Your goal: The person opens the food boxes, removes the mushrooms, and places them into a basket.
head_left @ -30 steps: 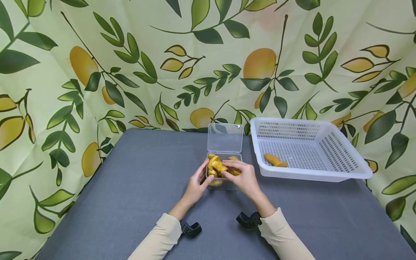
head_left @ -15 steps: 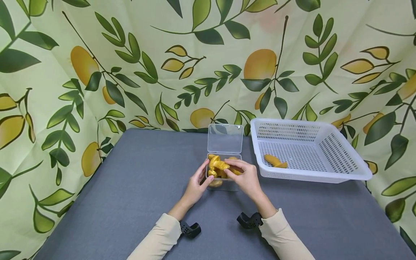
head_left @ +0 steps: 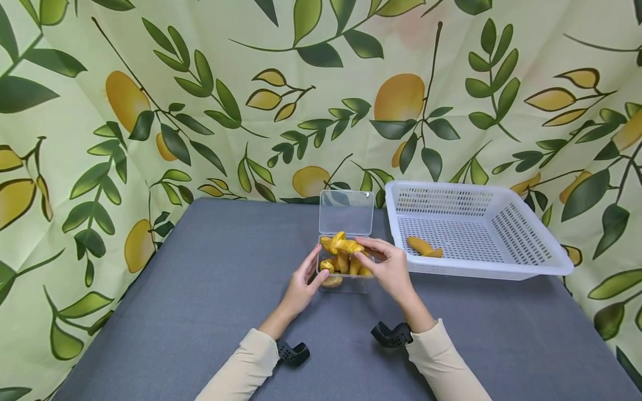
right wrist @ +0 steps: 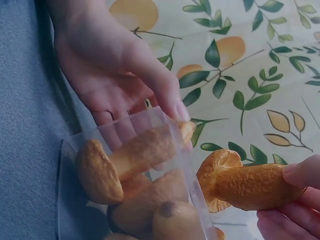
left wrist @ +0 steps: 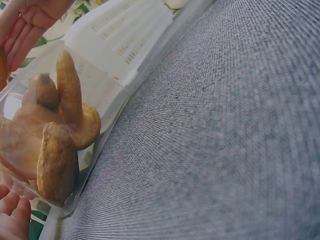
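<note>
On the grey tabletop stands a clear plastic box [head_left: 357,285] with several yellow-brown mushrooms [left wrist: 57,165] in it. Its hinged lid [head_left: 346,211] is up at the back. My left hand [head_left: 301,285] grips the box's left side, thumb at the front left corner and fingers further back. With thumb and fingers my right hand [head_left: 393,272] pinches one mushroom [right wrist: 250,186] by its stem. That mushroom lies sideways over the box's opening, cap toward the left, at rim height or just above. In the right wrist view its cap shows beside the clear wall.
To the right of the box stands a white perforated plastic basket [head_left: 486,270]. A single mushroom [head_left: 420,245] lies in it near the front left. Leaf-and-fruit patterned cloth [head_left: 210,100] hangs behind and beside the table [head_left: 215,250].
My right hand has moved a little right and up with the mushroom, lifting it above the others, so more mushrooms show below it. The left hand stays at the box.
</note>
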`<state>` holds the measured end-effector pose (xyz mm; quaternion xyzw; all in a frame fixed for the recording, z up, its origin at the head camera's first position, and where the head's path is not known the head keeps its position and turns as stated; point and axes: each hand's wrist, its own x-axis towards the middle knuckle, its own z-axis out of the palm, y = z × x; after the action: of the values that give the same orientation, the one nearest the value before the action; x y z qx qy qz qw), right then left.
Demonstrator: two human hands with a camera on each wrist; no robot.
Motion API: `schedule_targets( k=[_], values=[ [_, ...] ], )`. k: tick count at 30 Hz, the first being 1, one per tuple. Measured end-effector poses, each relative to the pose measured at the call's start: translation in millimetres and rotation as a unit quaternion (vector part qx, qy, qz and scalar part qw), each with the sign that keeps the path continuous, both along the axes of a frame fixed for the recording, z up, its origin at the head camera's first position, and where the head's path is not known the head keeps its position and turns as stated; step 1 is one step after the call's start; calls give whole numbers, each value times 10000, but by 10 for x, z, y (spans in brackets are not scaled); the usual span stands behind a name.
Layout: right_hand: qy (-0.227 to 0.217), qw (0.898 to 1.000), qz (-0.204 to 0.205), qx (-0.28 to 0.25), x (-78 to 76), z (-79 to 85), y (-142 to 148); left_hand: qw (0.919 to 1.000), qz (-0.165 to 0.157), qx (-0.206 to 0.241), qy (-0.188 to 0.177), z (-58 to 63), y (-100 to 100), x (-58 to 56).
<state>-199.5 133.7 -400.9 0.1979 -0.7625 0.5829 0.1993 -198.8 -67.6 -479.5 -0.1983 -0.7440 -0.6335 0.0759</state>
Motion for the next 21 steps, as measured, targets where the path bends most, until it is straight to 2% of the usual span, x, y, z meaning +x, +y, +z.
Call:
schedule_targets(
  k=[4,11,17,21],
  values=[
    [-113,9998,-144,-13,2,33,52,9999,-44,96,-6,7,-3,5],
    [-284,9984,-256,-405,-37,71,168,9999,-66,123,48,1,-3,1],
    [-306,9960,-634,-549,-71,106,270,9999,-50,93,73,-13,1,1],
    [-431,9927,-768,-826,-89,136,341,9999,-40,109,30,-10,-1,2]
  ],
)
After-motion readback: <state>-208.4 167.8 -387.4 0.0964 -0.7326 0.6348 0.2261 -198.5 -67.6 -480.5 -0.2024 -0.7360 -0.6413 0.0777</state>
